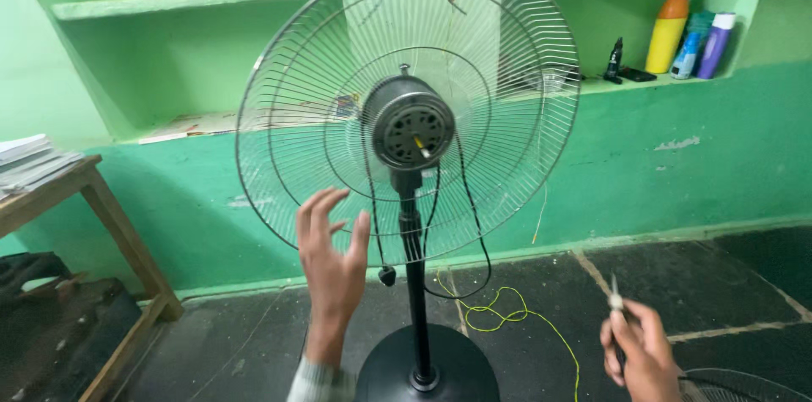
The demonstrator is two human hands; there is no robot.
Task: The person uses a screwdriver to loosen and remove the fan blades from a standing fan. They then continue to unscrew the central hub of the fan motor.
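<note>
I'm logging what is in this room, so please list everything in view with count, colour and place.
fan guard: one, silver wire, on the stand, centre
fan motor: one, dark grey, middle of the guard, no blades on it
stand pole: one, black, under the motor
base: one, black, round, on the floor
black cord: one, hanging from the motor
yellow wire: one, loose on the floor, right of the pole
bottles: several, orange-yellow, blue, purple, right wall shelf
wooden table: one, brown, left
papers: a stack, white, on the table
second guard: one, wire, bottom right corner
left hand: open, raised before the guard's lower part
right hand: gripping a small tool
</note>
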